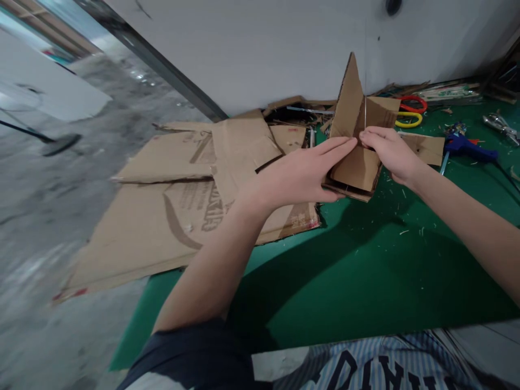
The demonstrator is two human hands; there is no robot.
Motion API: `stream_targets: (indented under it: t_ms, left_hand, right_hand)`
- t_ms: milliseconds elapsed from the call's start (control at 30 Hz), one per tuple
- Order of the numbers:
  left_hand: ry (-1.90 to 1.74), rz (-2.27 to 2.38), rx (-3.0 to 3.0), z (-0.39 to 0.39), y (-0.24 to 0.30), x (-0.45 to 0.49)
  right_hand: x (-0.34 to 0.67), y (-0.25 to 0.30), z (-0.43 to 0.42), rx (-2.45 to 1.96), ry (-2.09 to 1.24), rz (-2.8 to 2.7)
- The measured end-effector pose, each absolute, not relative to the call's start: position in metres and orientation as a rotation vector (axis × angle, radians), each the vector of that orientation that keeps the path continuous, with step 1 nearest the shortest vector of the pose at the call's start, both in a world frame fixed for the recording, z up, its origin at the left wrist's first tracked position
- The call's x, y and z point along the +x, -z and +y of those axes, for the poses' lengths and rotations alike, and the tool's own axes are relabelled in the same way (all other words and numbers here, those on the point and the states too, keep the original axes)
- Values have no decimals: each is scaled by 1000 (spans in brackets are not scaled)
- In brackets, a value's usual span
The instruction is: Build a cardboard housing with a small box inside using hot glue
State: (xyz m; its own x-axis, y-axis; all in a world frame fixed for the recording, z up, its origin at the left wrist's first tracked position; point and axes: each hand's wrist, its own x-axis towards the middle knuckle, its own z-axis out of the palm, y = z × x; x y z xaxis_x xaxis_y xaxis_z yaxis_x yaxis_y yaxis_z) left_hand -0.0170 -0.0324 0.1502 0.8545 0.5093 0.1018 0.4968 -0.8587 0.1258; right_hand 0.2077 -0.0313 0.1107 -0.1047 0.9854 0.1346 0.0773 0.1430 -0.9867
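Above the green table, both hands are on a small structure of joined cardboard pieces (357, 169), with one pointed panel standing upright at its back. My left hand (303, 170) grips its left side, fingers stretched along the top and the thumb low near the bottom edge. My right hand (392, 151) is closed at the structure's right side, its fingertips pressed together at the inner corner beside the upright panel. Both sets of fingertips nearly meet there. A thin pale strand rises above the right fingertips. Whether the right fingers pinch anything else is hidden.
Flattened cardboard boxes (162, 211) overhang the left edge of the green table (365, 281). Scissors with red and yellow handles (410, 119) lie behind the structure. A blue glue gun (471, 149) with a cord rests at right, near a clear-wrapped item (501, 129). Scraps line the wall.
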Motion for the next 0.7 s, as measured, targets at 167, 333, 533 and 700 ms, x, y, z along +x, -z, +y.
stream_targets:
  t_ms: [167,333,533,700]
  left_hand:
    - [-225,783,3038,-36,-151,-16]
    - [-239,764,3039,-35,-151,-18]
    - [-222,783,3065,-37,-151,-17]
    - [-206,821,3063,-41,-150,-18]
  right_hand:
    - [204,-117,-37,-1099,-1067,-1534]
    - [202,-115,-40,-1080,-995,-1606]
    - [199,-115,-40,-1081,-989,-1584]
    - [200,-119,-42,-1097,-1041,-1551]
